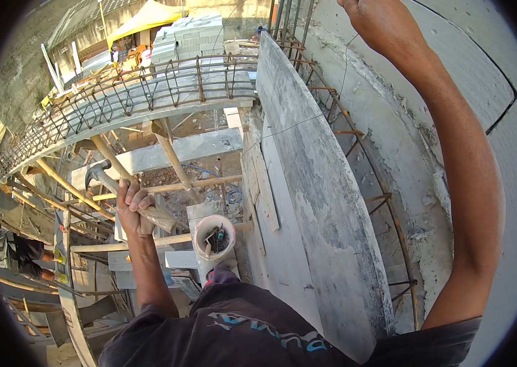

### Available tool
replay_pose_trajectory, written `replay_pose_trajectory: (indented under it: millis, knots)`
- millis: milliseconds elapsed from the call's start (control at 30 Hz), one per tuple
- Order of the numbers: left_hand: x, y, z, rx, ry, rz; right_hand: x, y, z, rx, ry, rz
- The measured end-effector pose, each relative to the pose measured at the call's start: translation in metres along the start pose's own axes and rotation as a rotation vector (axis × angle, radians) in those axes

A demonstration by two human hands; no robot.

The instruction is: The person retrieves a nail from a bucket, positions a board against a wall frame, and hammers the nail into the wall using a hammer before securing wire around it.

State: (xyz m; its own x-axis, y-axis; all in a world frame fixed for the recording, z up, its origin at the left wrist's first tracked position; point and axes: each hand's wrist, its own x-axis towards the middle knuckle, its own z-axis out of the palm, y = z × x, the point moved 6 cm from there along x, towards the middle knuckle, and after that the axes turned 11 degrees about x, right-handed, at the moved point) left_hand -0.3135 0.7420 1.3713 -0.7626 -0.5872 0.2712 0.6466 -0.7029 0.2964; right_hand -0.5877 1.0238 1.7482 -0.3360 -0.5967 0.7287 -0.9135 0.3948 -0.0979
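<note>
My left hand is closed around the wooden handle of a claw hammer, whose metal head points up and to the left. Just right of that hand, close to my body, a white bucket holds small tools and dark bits that I cannot make out singly. My right hand is raised against the grey concrete wall at the top edge. Its fingers look curled and are partly cut off by the frame, so anything in them is hidden. A thin wire hangs near it.
A tall grey-stained formwork board stands beside me, with a rebar cage between it and the wall. A curved rebar cage spans ahead above wooden props. Another person's legs show at left. Stacked blocks stand beyond.
</note>
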Motion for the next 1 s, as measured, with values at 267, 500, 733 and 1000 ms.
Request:
replay_pose_trajectory:
  millis: [267,500,733,1000]
  knots:
    - [-0.033,0.1,-0.112,0.254,0.33,0.091,0.012,0.069,-0.043,-0.119,0.151,0.051]
    - [-0.009,0.087,-0.217,0.052,0.543,0.036,0.013,0.05,-0.03,-0.09,0.102,0.125]
    - [0.035,-0.01,-0.169,0.023,0.524,-0.057,0.045,0.075,0.034,0.421,-0.02,0.69]
    - [0.028,-0.013,-0.234,0.332,0.762,-0.138,0.082,0.153,-0.05,0.349,0.173,0.722]
